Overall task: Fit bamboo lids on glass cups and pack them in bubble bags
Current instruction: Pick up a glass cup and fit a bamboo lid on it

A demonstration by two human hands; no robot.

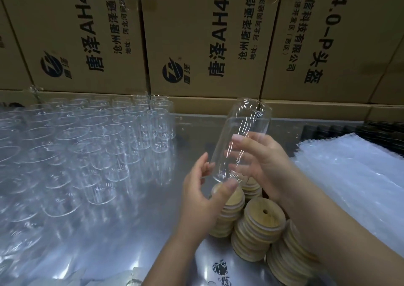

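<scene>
The cup (238, 137) is up in the air, tilted, far end leaning toward the boxes (196, 34). Both grips have it: the left grip (201, 196) pinches the near end between thumb and fingers, and the right grip (262, 161) curls its fingers round the middle. Just below the grips sit stacks of lids (264, 213), one showing a hole on top. Left of the left grip, a crowd of cups (87, 137) stands on the shiny surface (122, 242). Right of the right grip lies a pile of bubble bags (349, 176).
</scene>
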